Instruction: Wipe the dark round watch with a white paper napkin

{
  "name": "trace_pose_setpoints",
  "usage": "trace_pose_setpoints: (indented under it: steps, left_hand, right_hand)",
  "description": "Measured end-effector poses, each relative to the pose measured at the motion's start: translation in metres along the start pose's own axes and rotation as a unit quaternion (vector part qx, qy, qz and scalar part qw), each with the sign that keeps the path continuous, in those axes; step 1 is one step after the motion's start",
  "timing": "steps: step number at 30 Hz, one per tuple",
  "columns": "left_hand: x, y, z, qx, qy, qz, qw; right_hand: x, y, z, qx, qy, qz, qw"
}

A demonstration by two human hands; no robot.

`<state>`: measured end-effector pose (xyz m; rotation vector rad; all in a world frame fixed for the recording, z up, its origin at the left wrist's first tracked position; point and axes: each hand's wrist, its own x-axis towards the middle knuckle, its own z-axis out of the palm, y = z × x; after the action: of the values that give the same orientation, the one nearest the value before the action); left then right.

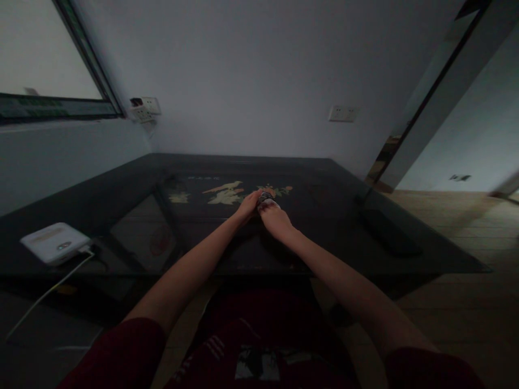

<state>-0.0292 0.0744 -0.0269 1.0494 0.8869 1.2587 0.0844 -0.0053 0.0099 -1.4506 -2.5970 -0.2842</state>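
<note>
Head view, dim: both arms stretch far out over the dark glass table (121, 189). The left hand (248, 205) and right hand (276, 218) meet, fingers curled shut around a small pale object (266, 200) at the table's patterned middle. At such reach the grip looks weak, and the object could slip and strike the glass. A white box (54, 243) with a cable lies well apart.

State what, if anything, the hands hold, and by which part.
A small object, too dim to identify, is pinched between both: left hand on its left side, right hand on its right.
</note>
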Motion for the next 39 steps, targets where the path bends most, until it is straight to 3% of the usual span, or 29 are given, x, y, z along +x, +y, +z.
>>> trace_pose_setpoints:
  steps: [3, 5, 7, 11, 13, 14, 16, 17, 19, 22, 25, 28, 33, 36, 39]
  left_hand:
    - [-0.008, 0.006, 0.003, -0.01, 0.0, -0.01, 1.0]
    - [-0.012, 0.01, 0.004, -0.015, -0.01, -0.012, 1.0]
    - [-0.014, 0.012, 0.005, -0.017, -0.012, -0.018, 1.0]
    - [-0.014, 0.014, 0.005, -0.02, 0.011, -0.04, 0.999]
    - [-0.013, 0.013, 0.004, -0.026, 0.01, -0.044, 0.999]
    - [-0.012, 0.013, 0.004, -0.029, 0.009, -0.044, 0.999]
    - [-0.01, 0.011, 0.003, -0.033, 0.008, -0.045, 0.998]
    - [-0.009, 0.01, 0.002, -0.033, 0.009, -0.046, 0.998]
    - [-0.007, 0.008, 0.001, -0.032, 0.006, -0.044, 0.998]
    - [-0.004, 0.005, -0.001, -0.044, -0.009, -0.035, 0.998]
    - [-0.005, 0.005, -0.001, -0.051, -0.011, -0.036, 0.998]
    - [-0.007, 0.006, 0.001, -0.022, 0.01, -0.034, 0.999]
    - [-0.008, 0.007, 0.003, 0.0, 0.023, -0.009, 1.0]
    - [-0.007, 0.006, 0.004, -0.001, 0.014, -0.007, 1.0]
    - [-0.007, 0.005, 0.003, -0.001, 0.004, -0.006, 1.0]
  right_hand:
    - [0.001, 0.009, 0.004, 0.138, 0.001, 0.036, 0.99]
    - [0.006, 0.016, 0.009, 0.277, 0.007, 0.046, 0.96]
    - [0.012, 0.021, 0.015, 0.442, 0.017, 0.064, 0.895]
    - [0.022, 0.019, 0.024, 0.702, 0.049, 0.128, 0.699]
    - [0.024, 0.016, 0.027, 0.75, 0.081, 0.142, 0.641]
    - [0.024, 0.015, 0.028, 0.757, 0.094, 0.144, 0.631]
    - [0.024, 0.015, 0.031, 0.744, 0.101, 0.138, 0.646]
    - [0.024, 0.016, 0.032, 0.724, 0.095, 0.129, 0.671]
    - [0.022, 0.019, 0.031, 0.647, 0.072, 0.094, 0.753]
    - [0.016, 0.024, 0.024, 0.449, 0.046, 0.024, 0.892]
    - [0.008, 0.021, 0.011, 0.253, 0.007, -0.002, 0.967]
    - [0.002, 0.014, 0.004, 0.111, -0.023, -0.002, 0.994]
    - [0.005, 0.001, 0.007, -0.03, 0.007, -0.014, 0.999]
    - [0.005, -0.001, 0.008, -0.039, 0.015, -0.007, 0.999]
    - [0.002, 0.002, 0.006, 0.021, 0.007, 0.026, 0.999]
